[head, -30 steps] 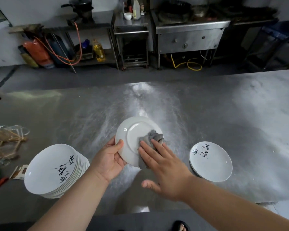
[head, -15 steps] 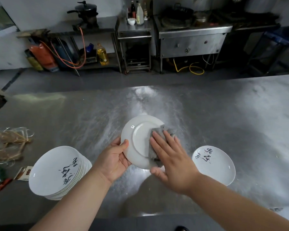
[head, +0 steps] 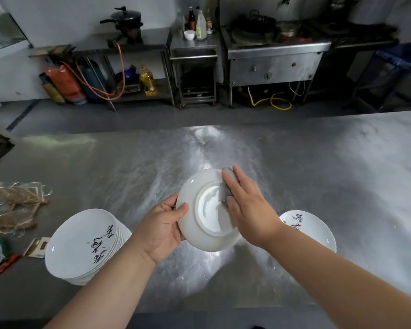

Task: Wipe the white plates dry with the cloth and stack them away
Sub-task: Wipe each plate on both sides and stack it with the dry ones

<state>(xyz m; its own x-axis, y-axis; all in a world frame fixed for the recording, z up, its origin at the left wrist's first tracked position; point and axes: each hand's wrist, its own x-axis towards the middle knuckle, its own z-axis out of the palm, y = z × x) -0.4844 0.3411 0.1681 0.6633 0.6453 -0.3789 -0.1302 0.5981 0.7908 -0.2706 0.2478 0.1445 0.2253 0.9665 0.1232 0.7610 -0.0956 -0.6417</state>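
Plate, white, underside up, centre frame above steel table: left hand grips its left rim; right hand, fingers straight, presses grey cloth on its right side.

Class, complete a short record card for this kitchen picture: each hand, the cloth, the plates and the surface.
Left hand: grips held plate by its rim, underside facing the camera
Right hand: flat fingers press cloth against that underside
Stack of plates: on steel table, left side
Plate on the right: lettering up, partly behind the right forearm
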